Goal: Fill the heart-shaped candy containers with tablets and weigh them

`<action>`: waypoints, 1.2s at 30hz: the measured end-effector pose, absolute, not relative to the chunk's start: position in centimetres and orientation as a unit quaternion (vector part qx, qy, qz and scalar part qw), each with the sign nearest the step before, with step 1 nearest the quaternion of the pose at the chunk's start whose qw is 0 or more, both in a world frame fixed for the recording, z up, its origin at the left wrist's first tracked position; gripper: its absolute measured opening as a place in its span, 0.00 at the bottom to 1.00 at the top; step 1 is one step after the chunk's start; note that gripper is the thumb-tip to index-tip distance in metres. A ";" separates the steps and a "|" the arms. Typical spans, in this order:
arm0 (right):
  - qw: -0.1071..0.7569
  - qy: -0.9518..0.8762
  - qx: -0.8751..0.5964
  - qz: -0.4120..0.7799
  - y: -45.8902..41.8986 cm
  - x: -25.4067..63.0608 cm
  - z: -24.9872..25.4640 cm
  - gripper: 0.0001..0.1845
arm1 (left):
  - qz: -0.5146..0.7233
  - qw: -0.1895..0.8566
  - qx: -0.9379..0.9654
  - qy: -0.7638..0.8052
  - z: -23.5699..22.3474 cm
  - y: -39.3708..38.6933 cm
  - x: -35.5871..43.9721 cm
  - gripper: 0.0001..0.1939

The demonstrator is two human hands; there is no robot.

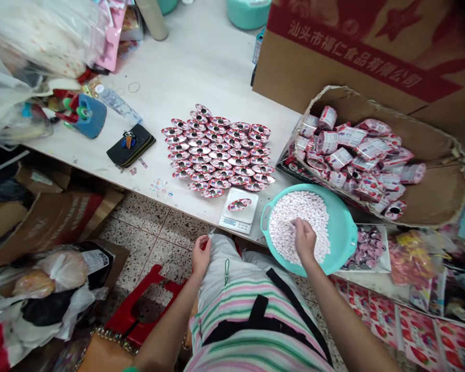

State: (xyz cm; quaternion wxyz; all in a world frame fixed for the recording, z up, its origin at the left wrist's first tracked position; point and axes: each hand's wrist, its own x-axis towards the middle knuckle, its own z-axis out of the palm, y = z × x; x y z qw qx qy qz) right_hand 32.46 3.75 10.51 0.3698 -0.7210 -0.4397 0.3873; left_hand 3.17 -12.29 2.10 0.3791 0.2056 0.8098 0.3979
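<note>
My right hand (305, 238) is in a turquoise basin (343, 253), fingers bunched closed at the heap of small white candies (294, 204). My left hand (202, 252) hangs in front of the table edge, fingertips pinched together near a small whitish bit that I cannot make out. Between the hands, a small white digital scale (235, 223) stands at the edge. One red-and-white printed container (239, 205) with a dark round opening lies on it. Behind the scale, many similar containers (219, 155) stand in close rows, their openings facing up.
A cut-down carton (442, 206) on the right holds many printed containers. Beside the basin, a white box holds purple round caps (368, 248). On the left lie a black wallet (130, 145), a blue tape dispenser (91, 116) and plastic bags. A red stool (147, 305) stands below.
</note>
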 end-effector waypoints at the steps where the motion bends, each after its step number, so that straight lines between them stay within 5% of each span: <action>1: 0.345 -0.468 -0.721 0.378 3.1 33.2 9.9 0.16 | 0.396 0.385 0.210 0.807 2.2 -11.9 3.2 0.18; 7: 0.244 -0.613 -0.684 0.312 0.8 33.7 7.3 0.20 | 0.370 0.411 0.249 0.795 3.1 -9.9 3.1 0.18; 12: 0.252 -0.596 -0.684 0.337 1.4 33.3 6.9 0.09 | 0.347 0.411 0.278 0.796 3.5 -8.9 2.9 0.19; 15: 0.273 -0.554 -0.696 0.366 1.8 33.3 7.1 0.11 | 0.344 0.414 0.290 0.791 3.5 -8.3 2.8 0.19; 24: 0.365 -0.289 -0.785 0.408 3.2 34.2 8.4 0.23 | 0.349 0.411 0.292 0.790 3.8 -7.2 2.8 0.22; 28: 0.432 -0.061 -0.752 0.495 4.3 34.7 8.6 0.19 | 0.353 0.415 0.287 0.788 3.5 -7.6 2.6 0.20; 33: 0.473 0.031 -0.669 0.573 5.3 35.2 9.2 0.09 | 0.354 0.413 0.292 0.787 3.2 -7.9 2.5 0.19; 36: 0.491 0.095 -0.601 0.624 5.8 34.7 9.7 0.12 | 0.359 0.409 0.295 0.785 3.2 -8.0 2.4 0.19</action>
